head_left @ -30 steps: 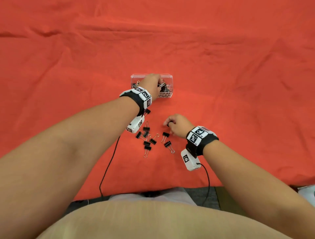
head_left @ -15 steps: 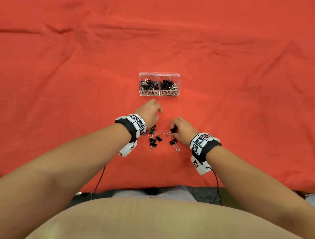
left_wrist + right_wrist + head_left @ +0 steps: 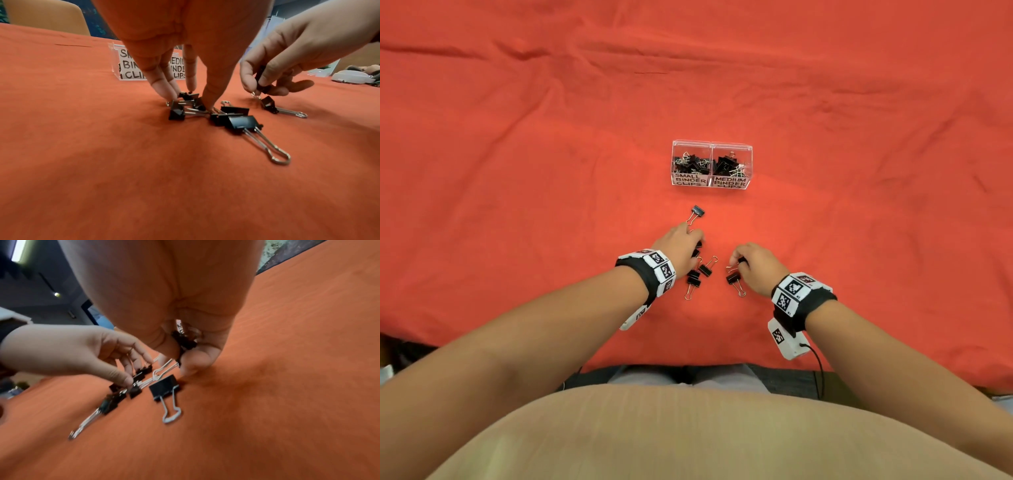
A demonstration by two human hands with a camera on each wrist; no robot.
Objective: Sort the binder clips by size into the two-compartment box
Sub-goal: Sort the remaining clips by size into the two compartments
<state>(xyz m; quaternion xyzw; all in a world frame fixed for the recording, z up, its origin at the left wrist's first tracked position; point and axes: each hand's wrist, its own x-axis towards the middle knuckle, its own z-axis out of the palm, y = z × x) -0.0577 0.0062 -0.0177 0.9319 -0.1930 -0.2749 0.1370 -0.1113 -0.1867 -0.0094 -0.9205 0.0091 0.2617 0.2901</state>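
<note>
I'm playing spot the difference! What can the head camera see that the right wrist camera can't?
Only the head view: the labelled box and one lone clip near it. Only the right wrist view: the palm side of the right hand, with bunched clips inside. Both: the left hand touching the loose pile on the red cloth.

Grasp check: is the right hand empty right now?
No, the right wrist view shows the right hand pinching a black clip between thumb and fingers.

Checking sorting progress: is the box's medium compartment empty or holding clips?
Holding clips: a pile of black binder clips shows through the clear wall of the medium compartment.
</note>
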